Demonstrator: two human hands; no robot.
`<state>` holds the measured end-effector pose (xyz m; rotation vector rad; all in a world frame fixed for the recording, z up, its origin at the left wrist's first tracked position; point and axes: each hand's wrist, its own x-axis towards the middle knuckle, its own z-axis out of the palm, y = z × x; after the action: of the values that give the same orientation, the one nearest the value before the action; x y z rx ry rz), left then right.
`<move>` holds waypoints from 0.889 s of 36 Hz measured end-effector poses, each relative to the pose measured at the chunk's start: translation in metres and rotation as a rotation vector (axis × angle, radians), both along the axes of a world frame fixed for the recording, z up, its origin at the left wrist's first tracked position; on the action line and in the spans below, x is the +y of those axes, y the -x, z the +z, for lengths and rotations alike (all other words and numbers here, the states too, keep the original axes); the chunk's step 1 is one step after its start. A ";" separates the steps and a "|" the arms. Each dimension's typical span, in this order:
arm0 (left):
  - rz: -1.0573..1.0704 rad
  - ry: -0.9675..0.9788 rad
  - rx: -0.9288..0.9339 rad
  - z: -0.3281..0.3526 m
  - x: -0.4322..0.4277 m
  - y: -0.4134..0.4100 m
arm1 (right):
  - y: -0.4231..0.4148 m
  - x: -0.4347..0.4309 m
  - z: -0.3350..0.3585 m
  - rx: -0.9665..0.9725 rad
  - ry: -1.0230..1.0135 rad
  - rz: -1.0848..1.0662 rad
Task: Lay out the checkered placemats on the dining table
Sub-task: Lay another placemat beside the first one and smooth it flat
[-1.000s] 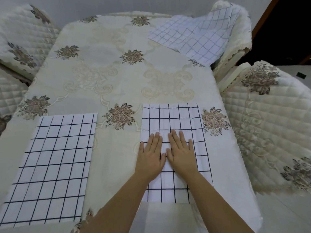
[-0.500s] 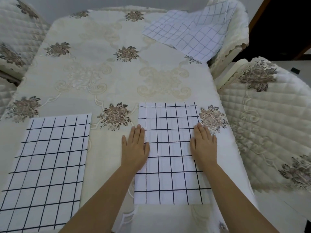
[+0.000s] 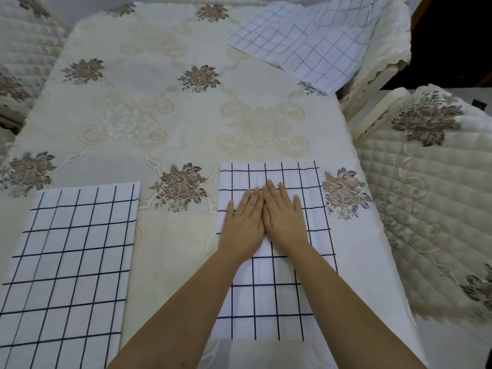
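Note:
Two white placemats with a dark grid lie flat on the cream embroidered tablecloth (image 3: 186,123). One placemat (image 3: 69,270) is at the near left. The other placemat (image 3: 274,296) is at the near right. My left hand (image 3: 243,222) and my right hand (image 3: 283,217) press flat on the right placemat's middle, side by side and touching, fingers straight and pointing away from me. A loose pile of more checkered placemats (image 3: 306,43) lies rumpled at the far right corner, partly draped over a chair.
Quilted cream chair covers surround the table: one chair (image 3: 431,198) at the right, one (image 3: 383,62) at the far right, others (image 3: 21,57) at the left. Brown flower motifs dot the tablecloth. The table's right edge runs close to the right placemat.
Half a second ago my hands were spread apart at the right placemat's side edges; now they have come back together at its middle, a little farther up than a second ago.

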<state>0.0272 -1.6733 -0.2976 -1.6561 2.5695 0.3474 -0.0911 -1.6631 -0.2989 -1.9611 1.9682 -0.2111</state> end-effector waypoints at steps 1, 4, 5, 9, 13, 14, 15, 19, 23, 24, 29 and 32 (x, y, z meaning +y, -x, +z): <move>0.009 0.005 0.014 0.000 -0.002 -0.002 | 0.004 0.000 -0.001 0.007 0.005 0.000; 0.067 0.001 0.057 0.005 -0.007 -0.008 | 0.016 -0.002 -0.001 0.029 0.015 -0.021; 0.075 -0.005 0.057 0.005 -0.010 -0.009 | 0.020 -0.003 -0.001 0.048 0.012 -0.039; 0.130 -0.038 0.054 -0.002 -0.019 -0.019 | 0.044 -0.002 -0.001 0.097 -0.006 -0.132; 0.155 -0.031 0.031 0.000 -0.026 -0.032 | 0.064 -0.001 0.000 0.126 -0.016 -0.220; 0.153 -0.029 0.037 0.000 -0.027 -0.033 | 0.068 -0.002 0.000 0.122 -0.017 -0.234; 0.151 -0.027 0.047 0.001 -0.028 -0.035 | 0.069 -0.001 0.001 0.115 -0.028 -0.239; 0.168 0.020 0.034 0.006 -0.033 -0.033 | 0.066 -0.006 0.006 0.097 0.016 -0.273; 0.136 0.166 -0.017 0.008 -0.044 -0.025 | 0.053 -0.020 0.013 0.112 0.124 -0.309; 0.129 0.180 -0.032 0.011 -0.046 -0.022 | 0.048 -0.024 0.016 0.115 0.126 -0.296; -0.011 0.166 -0.056 0.012 -0.058 -0.003 | 0.021 -0.042 0.022 -0.008 0.128 -0.102; -0.066 0.126 -0.026 0.003 -0.059 0.004 | 0.009 -0.051 0.018 -0.047 0.013 -0.002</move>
<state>0.0230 -1.7327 -0.2946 -1.5974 2.6698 0.1624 -0.0997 -1.7137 -0.2807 -1.9443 1.9444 -0.2694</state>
